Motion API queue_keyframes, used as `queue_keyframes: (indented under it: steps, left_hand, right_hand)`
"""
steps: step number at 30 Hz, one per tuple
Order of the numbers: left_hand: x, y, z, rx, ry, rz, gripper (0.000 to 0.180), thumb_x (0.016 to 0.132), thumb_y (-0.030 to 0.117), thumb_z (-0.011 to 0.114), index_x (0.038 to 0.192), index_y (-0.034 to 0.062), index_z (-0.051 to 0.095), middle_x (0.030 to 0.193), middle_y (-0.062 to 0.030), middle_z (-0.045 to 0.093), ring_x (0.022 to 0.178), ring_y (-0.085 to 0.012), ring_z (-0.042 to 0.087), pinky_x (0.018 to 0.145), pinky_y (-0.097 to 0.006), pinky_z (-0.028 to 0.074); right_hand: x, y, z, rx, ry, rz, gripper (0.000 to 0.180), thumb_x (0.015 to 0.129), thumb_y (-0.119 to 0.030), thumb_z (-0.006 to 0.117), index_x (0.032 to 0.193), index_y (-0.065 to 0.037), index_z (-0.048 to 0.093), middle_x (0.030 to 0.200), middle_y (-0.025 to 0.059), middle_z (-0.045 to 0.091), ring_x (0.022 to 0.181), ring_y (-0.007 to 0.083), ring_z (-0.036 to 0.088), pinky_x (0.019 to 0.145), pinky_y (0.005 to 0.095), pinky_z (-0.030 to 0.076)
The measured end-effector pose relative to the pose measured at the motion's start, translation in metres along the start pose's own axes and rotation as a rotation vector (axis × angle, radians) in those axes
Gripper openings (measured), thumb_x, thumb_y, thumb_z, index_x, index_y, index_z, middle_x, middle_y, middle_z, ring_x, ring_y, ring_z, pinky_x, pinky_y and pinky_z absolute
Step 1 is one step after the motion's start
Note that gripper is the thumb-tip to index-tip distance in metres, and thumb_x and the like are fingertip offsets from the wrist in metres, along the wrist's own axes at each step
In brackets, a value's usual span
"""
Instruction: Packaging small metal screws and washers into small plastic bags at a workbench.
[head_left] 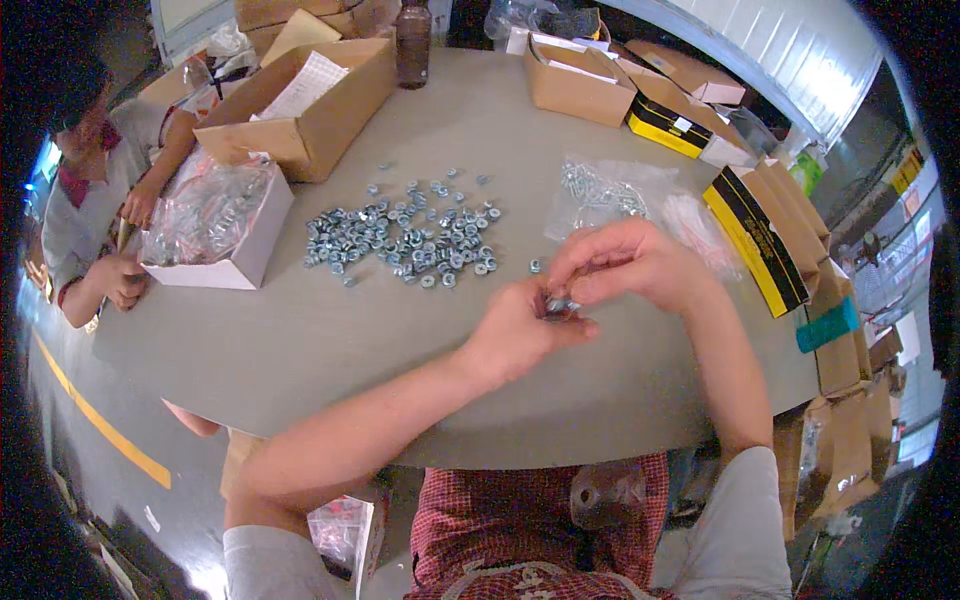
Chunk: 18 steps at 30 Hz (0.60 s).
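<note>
My left hand [515, 335] is cupped over the grey table, its fingers curled around a few small silver metal fasteners [560, 304]. My right hand [632, 262] meets it from the right, thumb and fingers pinched together above those pieces. Whatever lies between its fingertips is hidden. To the left, a loose pile of small silver nuts [428, 246], some apparently with washers, spreads over the tabletop. A single nut [535, 266] lies just beyond my left hand. Behind my right hand rests a clear plastic bag of silver screws [600, 192].
On the left, another person's hands [125, 280] are beside a white box [255, 240] of bagged parts. Open cardboard boxes [345, 110] and a dark bottle [413, 45] stand at the back. Yellow-black boxes [755, 240] line the right edge, near a teal roll [828, 325].
</note>
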<state>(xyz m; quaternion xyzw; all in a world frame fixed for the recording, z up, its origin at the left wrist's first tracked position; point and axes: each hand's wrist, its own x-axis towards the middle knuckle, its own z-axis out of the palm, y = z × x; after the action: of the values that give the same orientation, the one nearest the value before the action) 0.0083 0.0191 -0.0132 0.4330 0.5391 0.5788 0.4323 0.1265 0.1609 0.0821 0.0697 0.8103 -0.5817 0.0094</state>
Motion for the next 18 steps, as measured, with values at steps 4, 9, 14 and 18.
queue_keyframes:
  steps: [4,9,14,18]
  left_hand:
    - [0.001,-0.005,-0.005,0.072,-0.065,0.054,0.025,0.077,0.018,0.085,0.080,0.0082,0.062,0.078,0.0010,0.063,0.078,-0.0088,0.059,0.074,-0.028,0.049]
    - [-0.005,0.002,-0.008,0.072,0.021,0.306,0.023,0.081,0.013,0.080,0.078,0.0087,0.058,0.084,-0.0024,0.066,0.085,-0.0128,0.063,0.079,-0.030,0.051]
    - [-0.003,-0.016,0.003,0.449,-0.239,0.367,0.021,0.081,0.012,0.076,0.080,0.0072,0.056,0.094,-0.0101,0.069,0.100,-0.0292,0.066,0.088,-0.039,0.051]
    - [0.017,-0.025,-0.007,0.530,-0.066,0.377,0.019,0.081,0.012,0.074,0.079,0.0063,0.056,0.102,-0.0143,0.071,0.120,-0.0379,0.059,0.098,-0.043,0.049]
  right_hand:
    - [-0.010,0.001,0.010,-0.021,0.246,-0.075,0.015,0.084,-0.005,0.070,0.099,0.000,0.074,0.098,0.0068,0.071,0.085,0.0152,0.067,0.079,0.0294,0.054]
    - [-0.036,0.025,-0.026,-0.340,0.457,0.061,0.017,0.089,-0.012,0.066,0.101,-0.002,0.074,0.090,0.0096,0.074,0.084,0.0184,0.069,0.078,0.0321,0.055]
    - [-0.031,0.068,-0.051,-1.088,0.381,0.244,0.031,0.091,-0.012,0.054,0.117,-0.001,0.066,0.117,0.0183,0.067,0.106,0.0352,0.064,0.094,0.0412,0.050]
    - [-0.008,0.117,-0.067,-1.061,0.504,0.196,0.047,0.094,-0.013,0.049,0.139,-0.002,0.048,0.145,0.0224,0.047,0.134,0.0392,0.045,0.112,0.0411,0.039]
